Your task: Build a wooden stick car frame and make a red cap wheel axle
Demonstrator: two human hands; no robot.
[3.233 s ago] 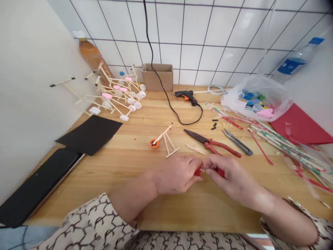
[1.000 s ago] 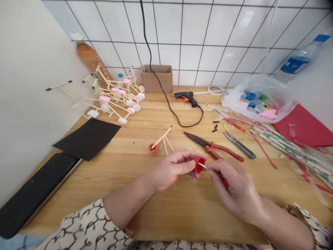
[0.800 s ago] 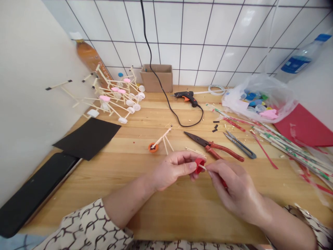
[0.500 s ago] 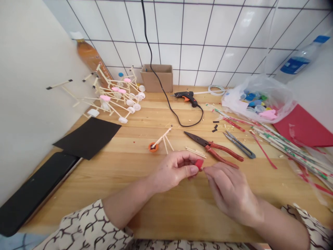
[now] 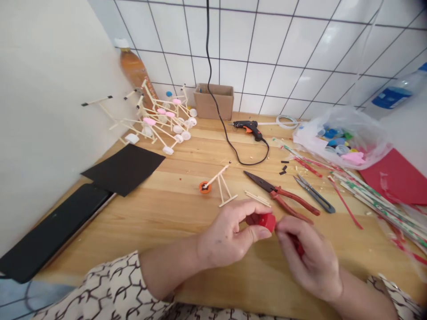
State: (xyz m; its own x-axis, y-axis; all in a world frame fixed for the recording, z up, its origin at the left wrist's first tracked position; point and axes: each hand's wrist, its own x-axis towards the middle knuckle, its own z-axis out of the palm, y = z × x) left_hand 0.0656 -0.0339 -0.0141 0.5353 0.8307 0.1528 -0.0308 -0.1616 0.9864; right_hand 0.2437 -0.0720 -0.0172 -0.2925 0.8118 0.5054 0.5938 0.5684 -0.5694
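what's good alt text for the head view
A left hand pinches a small red cap over a wooden table, a right hand, gripping another red thing, close beside it. Pliers, thin sticks and a glue gun lie beyond.

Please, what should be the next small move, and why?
Probably firm the left hand's hold on the cap. It grips the cap in the air, and the right hand's pinched fingertips are close beside its edge, so a push could tilt it. Whether they touch is unclear. The right hand also holds a red piece.
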